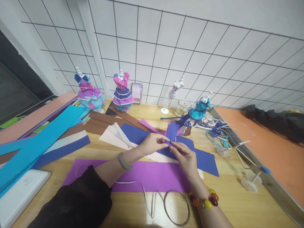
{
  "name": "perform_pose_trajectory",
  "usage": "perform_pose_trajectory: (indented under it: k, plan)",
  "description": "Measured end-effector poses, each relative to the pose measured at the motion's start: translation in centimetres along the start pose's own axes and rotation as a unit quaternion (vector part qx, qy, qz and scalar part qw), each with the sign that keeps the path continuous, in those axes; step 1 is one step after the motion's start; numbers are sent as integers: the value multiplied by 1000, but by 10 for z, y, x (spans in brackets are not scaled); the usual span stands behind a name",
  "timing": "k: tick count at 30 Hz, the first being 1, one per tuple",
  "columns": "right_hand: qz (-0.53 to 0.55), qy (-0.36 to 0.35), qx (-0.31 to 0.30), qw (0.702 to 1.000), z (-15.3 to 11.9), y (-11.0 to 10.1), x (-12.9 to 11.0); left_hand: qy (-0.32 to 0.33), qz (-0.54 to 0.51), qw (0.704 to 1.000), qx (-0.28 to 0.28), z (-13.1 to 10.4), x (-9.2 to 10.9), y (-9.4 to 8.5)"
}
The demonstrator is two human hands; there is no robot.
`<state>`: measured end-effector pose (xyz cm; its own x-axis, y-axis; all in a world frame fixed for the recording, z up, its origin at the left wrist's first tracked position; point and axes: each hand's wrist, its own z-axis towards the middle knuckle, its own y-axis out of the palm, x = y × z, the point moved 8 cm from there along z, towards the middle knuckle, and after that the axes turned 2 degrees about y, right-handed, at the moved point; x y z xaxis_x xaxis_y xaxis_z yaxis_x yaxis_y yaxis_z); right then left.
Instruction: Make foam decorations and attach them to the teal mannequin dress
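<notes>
Between my two hands is a small dark blue piece of paper or fabric (172, 131) with purple edges. My left hand (154, 141) pinches its lower left side with thumb and fingertips. On the lower right, my right hand (186, 156) pinches the same piece; the fingertips of both hands nearly meet. Under the hands lie dark blue strips (205, 160), pale pink strips (118, 137) and a wide purple strip (154, 175). A thin pale ribbon (143, 190) runs near a ring-shaped roll (177, 223) in front.
Small dress forms in layered dresses (91, 95) (122, 95) (200, 109) and a bare form (174, 91) stand along the tiled wall. Turquoise strips (40, 148) and a white box (25, 193) lie left. Ribbon scraps (216, 126) and a small stand (251, 182) are right.
</notes>
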<state>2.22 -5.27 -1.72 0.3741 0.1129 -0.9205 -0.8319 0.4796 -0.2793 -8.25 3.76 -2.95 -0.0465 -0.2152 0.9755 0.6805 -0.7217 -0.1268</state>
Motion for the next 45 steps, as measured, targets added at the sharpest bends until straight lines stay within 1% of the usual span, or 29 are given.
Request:
perform_pose_trajectory:
  k: [6, 9, 11, 16, 20, 23, 27, 29, 32, 36, 45]
  plan:
    - [-45, -50, 11, 998, -1, -2, -7, 18, 26, 999, 7, 0, 2, -2]
    - [-60, -64, 19, 996, -1, -4, -9, 35, 59, 998, 12, -1, 9, -3]
    - [-69, -71, 22, 995, -1, -4, -10, 59, 92, 994, 15, -2, 16, -4]
    - [-64, -70, 21, 995, -1, -5, -8, 132, 138, 981, 33, -5, 33, -6]
    - [-44, -39, 23, 998, 0, -6, -1, 160, 145, 976, 32, -6, 37, -5]
    - [-27, -16, 24, 999, 0, -7, 4, 163, 136, 977, 34, -6, 36, -5]
    - [12, 28, 25, 999, 0, -7, 9, 138, 108, 984, 41, -5, 32, -7]
    - [42, 61, 17, 997, 0, -6, 12, 128, 98, 986, 43, -5, 31, -8]
    - [71, 94, -4, 993, 0, -1, 13, 128, 98, 986, 39, -5, 30, -7]
    - [82, 107, -12, 991, 0, 1, 15, 135, 105, 985, 32, -5, 31, -6]
    - [77, 109, 9, 991, -1, -4, 15, 126, 92, 987, 28, -5, 30, -6]
